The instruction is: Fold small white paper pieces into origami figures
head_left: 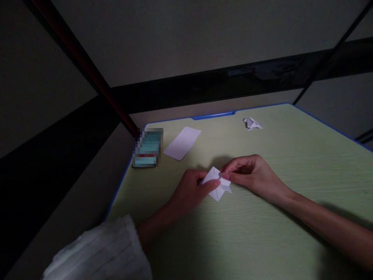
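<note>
Pinching from both sides: left hand (pixel 189 192) and right hand (pixel 251 173) on one paper (pixel 213 175)

The folded paper sits between the two hands, over the table (pixel 276 225); whether it touches the surface is hard to tell. The left hand, below a pale sleeve (pixel 99 252), lays its thumb across the top face, its fingers tucked underneath. The right hand pinches the right edge between thumb and fingertips, and a flap (pixel 226 189) juts out just below that pinch. Should the right fingertips catch the flap along with the layer above, the crease could come out crooked; should the left thumb ease, the layers could slip apart. Opposing tugs might tear a corner, and the dim light could hide a fold line. Beyond the left hand lie a flat sheet (pixel 182 143) and a blurred object (pixel 147 148); well beyond the right, a folded piece (pixel 252 123)
</note>
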`<state>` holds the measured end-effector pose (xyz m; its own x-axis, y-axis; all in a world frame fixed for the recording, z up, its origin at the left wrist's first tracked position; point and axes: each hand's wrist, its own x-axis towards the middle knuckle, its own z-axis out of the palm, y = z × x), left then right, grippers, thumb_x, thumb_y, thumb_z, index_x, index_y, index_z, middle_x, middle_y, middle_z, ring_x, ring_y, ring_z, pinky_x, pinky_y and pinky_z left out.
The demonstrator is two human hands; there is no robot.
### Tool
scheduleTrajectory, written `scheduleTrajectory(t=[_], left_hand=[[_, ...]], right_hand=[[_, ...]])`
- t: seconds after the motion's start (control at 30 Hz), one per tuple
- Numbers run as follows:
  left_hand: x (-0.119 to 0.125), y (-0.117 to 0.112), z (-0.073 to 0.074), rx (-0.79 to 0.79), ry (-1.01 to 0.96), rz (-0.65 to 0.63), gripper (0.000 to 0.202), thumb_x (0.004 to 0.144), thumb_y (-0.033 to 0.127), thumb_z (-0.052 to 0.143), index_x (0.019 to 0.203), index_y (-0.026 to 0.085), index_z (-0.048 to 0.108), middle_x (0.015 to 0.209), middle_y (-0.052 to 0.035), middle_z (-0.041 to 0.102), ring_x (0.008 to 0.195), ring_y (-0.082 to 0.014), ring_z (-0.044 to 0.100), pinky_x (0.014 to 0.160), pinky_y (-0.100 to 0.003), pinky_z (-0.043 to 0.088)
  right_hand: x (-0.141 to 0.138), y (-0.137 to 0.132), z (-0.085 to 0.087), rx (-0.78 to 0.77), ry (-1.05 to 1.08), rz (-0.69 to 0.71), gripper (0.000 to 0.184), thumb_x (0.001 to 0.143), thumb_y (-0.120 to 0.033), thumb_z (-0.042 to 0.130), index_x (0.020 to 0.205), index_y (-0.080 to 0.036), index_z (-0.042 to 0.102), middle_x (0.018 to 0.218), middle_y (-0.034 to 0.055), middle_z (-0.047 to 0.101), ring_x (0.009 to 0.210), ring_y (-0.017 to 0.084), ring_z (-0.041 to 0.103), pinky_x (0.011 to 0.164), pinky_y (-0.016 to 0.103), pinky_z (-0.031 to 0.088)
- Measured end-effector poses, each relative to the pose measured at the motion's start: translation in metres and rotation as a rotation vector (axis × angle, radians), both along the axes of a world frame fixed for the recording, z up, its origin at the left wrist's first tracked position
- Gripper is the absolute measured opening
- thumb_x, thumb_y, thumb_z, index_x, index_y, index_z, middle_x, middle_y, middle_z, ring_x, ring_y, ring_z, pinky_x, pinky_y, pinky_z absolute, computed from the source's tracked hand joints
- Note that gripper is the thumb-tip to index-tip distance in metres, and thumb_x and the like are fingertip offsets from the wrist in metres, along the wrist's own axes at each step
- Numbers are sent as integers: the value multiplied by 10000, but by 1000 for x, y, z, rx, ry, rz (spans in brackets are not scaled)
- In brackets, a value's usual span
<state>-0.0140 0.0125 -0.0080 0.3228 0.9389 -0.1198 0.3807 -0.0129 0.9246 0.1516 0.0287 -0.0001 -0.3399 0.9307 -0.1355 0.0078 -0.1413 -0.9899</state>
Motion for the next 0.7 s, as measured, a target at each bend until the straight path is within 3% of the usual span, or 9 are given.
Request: scheduleTrajectory(t=[0.5, 0.7], left_hand=[[0, 1, -3, -13, -78, 7, 199, 669, 261, 532, 577, 96, 595, 488, 27, 478, 479, -78, 405, 473, -200, 291], [2, 3, 0, -161, -193, 55, 93, 585, 159, 520, 546, 105, 585, 483, 23, 517, 484, -94, 465, 491, -207, 344]], right_hand=[[-3, -1, -3, 27, 7, -90, 112, 511, -146, 712, 519, -130, 602, 549, -7, 617, 483, 65, 513, 463, 175, 402], [-3, -2, -2, 55, 0, -95, 115, 509, -135, 714, 514, -127, 600, 569, -1, 626, 498, 68, 525, 467, 169, 412]])
